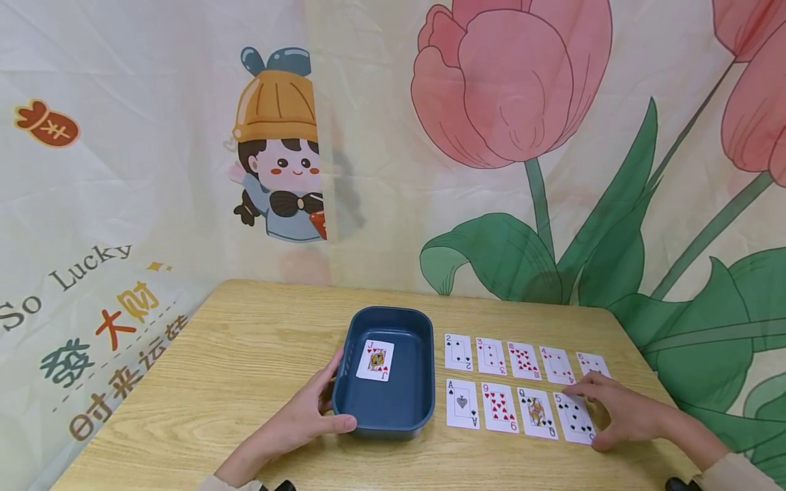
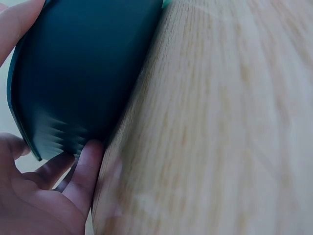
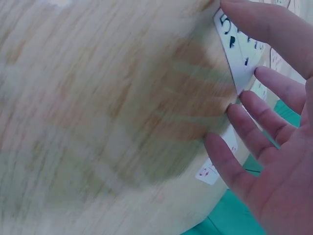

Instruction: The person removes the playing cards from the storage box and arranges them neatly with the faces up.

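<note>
My left hand [image 1: 316, 404] grips a dark blue rectangular tray [image 1: 428, 382] at its near left corner. Its thumb lies at the near end, and its fingers [image 2: 89, 154] press the ribbed side wall. Inside the tray lies a jack of hearts [image 1: 376, 360], face up. At the right, my right hand [image 1: 626, 412] reaches over the five of spades [image 1: 574, 417], which lies flat. Thumb and index finger touch or nearly touch its right corners; the other fingers [image 3: 252, 129] are spread. The six card [image 1: 592, 363] lies just beyond this hand, partly covered.
Two rows of face-up cards lie right of the tray. The far row has a two [image 1: 458, 352], three [image 1: 491, 356], ten [image 1: 524, 360] and four [image 1: 557, 365]. Nearer are the ace [image 1: 462, 404], nine [image 1: 500, 407] and queen [image 1: 537, 413]. A printed curtain hangs behind the wooden table [image 1: 258, 341].
</note>
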### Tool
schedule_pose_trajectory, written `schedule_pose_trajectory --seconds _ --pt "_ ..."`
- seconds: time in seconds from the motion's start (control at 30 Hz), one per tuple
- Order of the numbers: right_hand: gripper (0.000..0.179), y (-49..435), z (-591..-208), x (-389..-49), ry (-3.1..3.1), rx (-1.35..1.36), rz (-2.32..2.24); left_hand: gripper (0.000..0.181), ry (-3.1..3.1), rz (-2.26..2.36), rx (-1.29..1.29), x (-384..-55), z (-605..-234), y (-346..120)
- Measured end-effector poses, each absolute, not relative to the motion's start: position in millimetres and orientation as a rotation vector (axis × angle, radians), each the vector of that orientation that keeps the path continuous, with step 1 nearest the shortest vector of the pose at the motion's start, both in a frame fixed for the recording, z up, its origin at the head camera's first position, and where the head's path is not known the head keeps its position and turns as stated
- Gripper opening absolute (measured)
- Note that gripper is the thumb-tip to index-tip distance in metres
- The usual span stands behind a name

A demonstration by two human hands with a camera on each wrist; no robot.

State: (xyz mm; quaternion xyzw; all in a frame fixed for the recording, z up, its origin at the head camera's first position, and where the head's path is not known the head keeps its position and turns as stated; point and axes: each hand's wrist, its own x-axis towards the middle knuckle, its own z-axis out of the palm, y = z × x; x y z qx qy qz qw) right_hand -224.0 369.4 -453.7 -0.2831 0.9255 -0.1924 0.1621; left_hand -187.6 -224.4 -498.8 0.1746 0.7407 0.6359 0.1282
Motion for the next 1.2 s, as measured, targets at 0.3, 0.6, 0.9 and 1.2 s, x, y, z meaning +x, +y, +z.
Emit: schedule_pose_trajectory --seconds 0.3,0.6,0.9,1.2 --pt "0.082 349 -423 -229 2.650 -0.807 -0.582 0.119 2.153 1.856 0.520 -188 -500 -225" --pt "0.077 291 -386 -237 2.770 -0.917 -0.525 0.118 2.144 1.861 0.522 -188 -500 -225" --pt "0.075 209 -372 -251 2.784 -1.010 -0.535 0.118 2.136 1.870 0.523 -188 -502 -225" --pt "0.079 135 -371 -269 2.746 -1.038 -0.633 0.119 2.124 1.883 0.517 -188 -502 -225"
